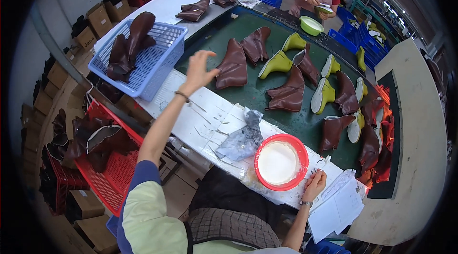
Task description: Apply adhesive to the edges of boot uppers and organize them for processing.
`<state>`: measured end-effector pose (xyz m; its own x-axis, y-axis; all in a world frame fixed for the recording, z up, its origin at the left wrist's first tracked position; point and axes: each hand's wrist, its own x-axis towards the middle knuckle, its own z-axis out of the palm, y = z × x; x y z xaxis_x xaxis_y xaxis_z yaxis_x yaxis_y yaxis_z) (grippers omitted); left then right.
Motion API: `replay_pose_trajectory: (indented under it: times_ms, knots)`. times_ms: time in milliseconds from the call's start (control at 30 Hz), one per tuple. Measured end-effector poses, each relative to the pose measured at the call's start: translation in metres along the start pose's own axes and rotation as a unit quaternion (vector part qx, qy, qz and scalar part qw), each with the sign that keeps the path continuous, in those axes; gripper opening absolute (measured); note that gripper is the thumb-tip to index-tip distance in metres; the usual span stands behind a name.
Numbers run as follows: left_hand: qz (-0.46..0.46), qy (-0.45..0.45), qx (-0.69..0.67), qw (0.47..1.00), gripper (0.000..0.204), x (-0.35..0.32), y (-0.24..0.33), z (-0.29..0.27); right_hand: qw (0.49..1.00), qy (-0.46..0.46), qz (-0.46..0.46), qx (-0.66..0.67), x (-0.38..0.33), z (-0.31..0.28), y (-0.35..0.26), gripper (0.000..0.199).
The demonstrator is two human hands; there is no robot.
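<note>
**A:** Status on the hands?

**B:** From my feed: left hand (198, 68) is up in the air, fingers spread, holding nothing — it hovers over the near-left edge of the green belt, nearest the brown boot upper (233, 65). Right hand (315, 185) rests at the near edge of the desk (200, 120), closed around a small brush (324, 162), just beside the red bowl (280, 162).

**A:** Bowl contents?

**B:** White, smooth, glossy — looks like paste or glue; I can't confirm. The bowl is round plastic with a thin rim, sitting on the white desk near its right end. A crumpled grey rag (244, 137) lies touching its left side.

**A:** Risks?

**B:** My read: the bowl is close to the near edge, and the right wrist is right against it — a nudge could tip it or slop white stuff onto the paper sheets (339, 206) at the right corner. The brush tip could also drip on the desk. The left forearm stretches past the blue basket (148, 58), which overhangs the desk's left end; a sleeve catch could shift it.

**A:** Materials on the belt?

**B:** Brown uppers look like soft matte leather, floppy, some slumped over. Lime-green lasts (276, 63) are hard, smooth and rounded, several sole-up. The belt surface (238, 29) is dark green and flat. More uppers are piled in the red crate (112, 173) below the desk on the left. Another person works at the far end.
</note>
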<state>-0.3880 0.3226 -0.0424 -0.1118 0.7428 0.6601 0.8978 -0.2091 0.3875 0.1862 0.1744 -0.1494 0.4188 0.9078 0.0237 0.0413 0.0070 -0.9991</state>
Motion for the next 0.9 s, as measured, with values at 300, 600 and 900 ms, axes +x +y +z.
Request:
replay_pose_trajectory:
  times_ms: [300,600,900]
  knots:
    - [-0.077,0.041,0.121,0.989,0.050,0.024,-0.063,-0.077,1.000,0.024,0.014,-0.009,-0.001,0.007,-0.008,0.021]
    - [-0.087,-0.075,0.062,0.991,0.058,0.064,-0.030,0.021,0.997,0.054,0.040,-0.031,-0.002,0.008,-0.007,0.022]
    - [-0.264,0.225,0.396,0.850,0.063,0.106,-0.193,-0.081,0.989,0.123,0.062,-0.058,0.001,0.015,-0.004,0.023]
